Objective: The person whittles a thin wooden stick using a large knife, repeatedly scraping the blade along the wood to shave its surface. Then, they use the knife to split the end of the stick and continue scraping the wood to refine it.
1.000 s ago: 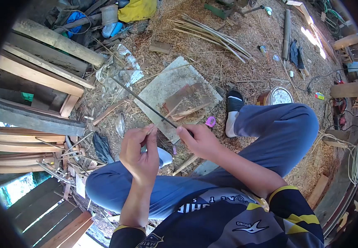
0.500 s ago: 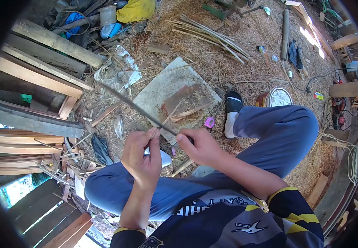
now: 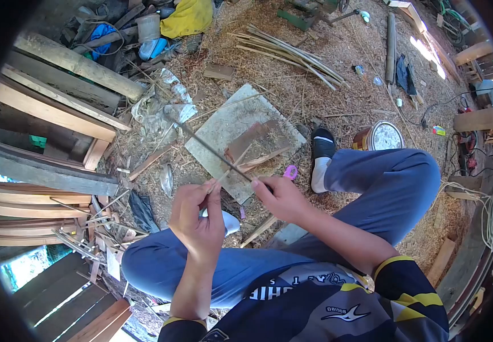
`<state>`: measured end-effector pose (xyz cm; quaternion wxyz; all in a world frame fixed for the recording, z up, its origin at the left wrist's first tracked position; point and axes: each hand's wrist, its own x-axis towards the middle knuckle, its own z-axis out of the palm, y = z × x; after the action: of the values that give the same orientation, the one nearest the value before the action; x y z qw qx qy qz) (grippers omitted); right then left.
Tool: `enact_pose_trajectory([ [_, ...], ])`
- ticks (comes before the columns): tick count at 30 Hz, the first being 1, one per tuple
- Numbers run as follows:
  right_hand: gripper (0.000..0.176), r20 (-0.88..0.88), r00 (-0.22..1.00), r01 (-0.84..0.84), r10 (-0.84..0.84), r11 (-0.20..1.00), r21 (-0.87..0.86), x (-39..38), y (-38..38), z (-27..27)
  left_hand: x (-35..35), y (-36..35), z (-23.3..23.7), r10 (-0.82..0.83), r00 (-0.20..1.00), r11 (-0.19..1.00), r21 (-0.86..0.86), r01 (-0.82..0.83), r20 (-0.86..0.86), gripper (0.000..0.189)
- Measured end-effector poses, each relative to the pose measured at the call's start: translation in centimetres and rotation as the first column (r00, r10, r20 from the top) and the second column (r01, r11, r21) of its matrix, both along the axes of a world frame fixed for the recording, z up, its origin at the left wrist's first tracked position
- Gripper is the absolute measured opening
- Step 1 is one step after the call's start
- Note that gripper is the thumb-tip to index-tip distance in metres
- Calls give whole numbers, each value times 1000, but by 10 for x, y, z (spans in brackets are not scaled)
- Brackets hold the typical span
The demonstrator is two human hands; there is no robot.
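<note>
- I see the left hand (image 3: pixel 198 219) raised in front of the body. Its thumb and fingertips are pinched on the lower end of a thin bamboo sliver (image 3: pixel 240 155).
- The right hand (image 3: pixel 283 196) is clenched around the near end of a long dark blade (image 3: pixel 209 147). The handle is hidden inside the fist.
- The long dark blade runs up and to the left from the right hand, over the littered ground.
- The bamboo sliver slants up and to the right from the left hand and crosses the long dark blade just beyond the fingertips. I cannot tell whether the edge is biting into it.
- Both hands are held close together above the person's bent legs in blue trousers (image 3: pixel 383 182).
- Behind the hands, a grey slab (image 3: pixel 223 117) lies on the sawdust-covered ground with a reddish wood block (image 3: pixel 255 137) on top.
- A small purple object (image 3: pixel 290 171) lies near the right hand, beside the person's socked foot (image 3: pixel 321 151).
- A round tin (image 3: pixel 384 135) stands just beyond the right knee.
- A bundle of bamboo strips (image 3: pixel 292 51) lies well beyond the grey slab.
- Stacked planks (image 3: pixel 58 108) fill the left side.
</note>
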<state>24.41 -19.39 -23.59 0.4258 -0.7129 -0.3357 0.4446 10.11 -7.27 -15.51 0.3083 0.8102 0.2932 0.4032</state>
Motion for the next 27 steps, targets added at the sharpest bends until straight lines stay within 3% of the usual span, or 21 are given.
enact_pose_trajectory([
  [4,43,42,999,8,-12,997,82,-5,-3,-13,-6,-1,4,-41,997,999,-18,40,-69,13],
  [7,44,-6,998,66,-67,993,-99,2,0,-31,-4,0,2,13,1000,999,-40,-14,-15,13],
  [10,43,58,998,-5,-1,995,102,-4,-4,-2,-3,-2,4,2,1000,1000,-10,-2,-21,13],
  [13,42,19,998,-55,52,986,156,-4,-4,33,-3,-1,4,7,1000,1000,-29,-7,-7,15],
  [22,39,13,1000,-20,18,979,202,-5,-6,38,0,-13,7,-18,998,1000,-1,18,-59,15],
  [27,39,-2,1000,12,-12,990,141,-5,-4,30,-2,-13,3,-54,997,998,17,55,-55,17],
])
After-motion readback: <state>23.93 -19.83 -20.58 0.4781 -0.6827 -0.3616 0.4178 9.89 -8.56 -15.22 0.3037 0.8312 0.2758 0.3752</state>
